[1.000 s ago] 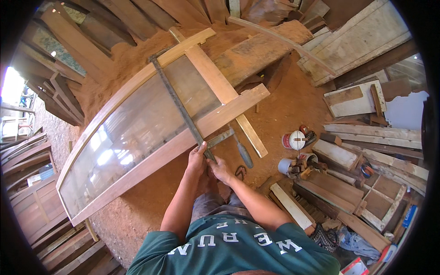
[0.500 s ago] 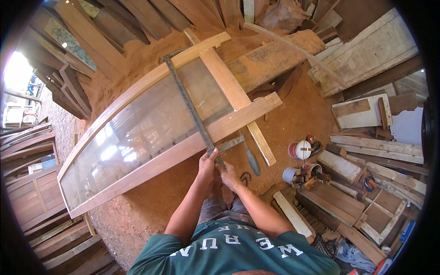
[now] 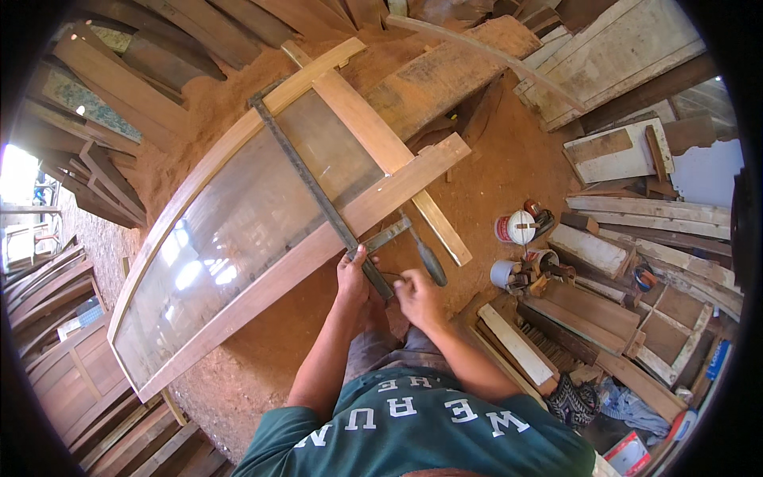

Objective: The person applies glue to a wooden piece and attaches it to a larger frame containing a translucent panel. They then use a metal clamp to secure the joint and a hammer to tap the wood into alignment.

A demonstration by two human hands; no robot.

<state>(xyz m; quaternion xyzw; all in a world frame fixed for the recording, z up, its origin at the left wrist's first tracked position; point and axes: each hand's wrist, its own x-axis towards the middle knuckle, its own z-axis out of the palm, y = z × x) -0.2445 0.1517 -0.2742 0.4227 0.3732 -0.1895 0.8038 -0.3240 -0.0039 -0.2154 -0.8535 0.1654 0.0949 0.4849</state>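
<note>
My left hand is wrapped round the lower part of the long dark bar of a metal clamp. The clamp lies across a curved wooden frame with a glossy, see-through panel. Its far end hooks over the frame's curved outer rail. The sliding arm of the clamp reaches right to a screw with a dark handle. Beside that handle, just off the bar's near end, my right hand has its fingers curled in, with nothing visible in them. A wooden crosspiece passes under the frame's straight rail.
A sawdust-covered plank lies beyond the frame. Paint buckets stand on the right, near stacked boards. Dark timber pieces lean at the far left. A heap of cloth lies at the lower right.
My right hand has let go of the bar's near end and moved right, toward the clamp handle. My left hand stays on the bar. The whole view has shifted slightly.
</note>
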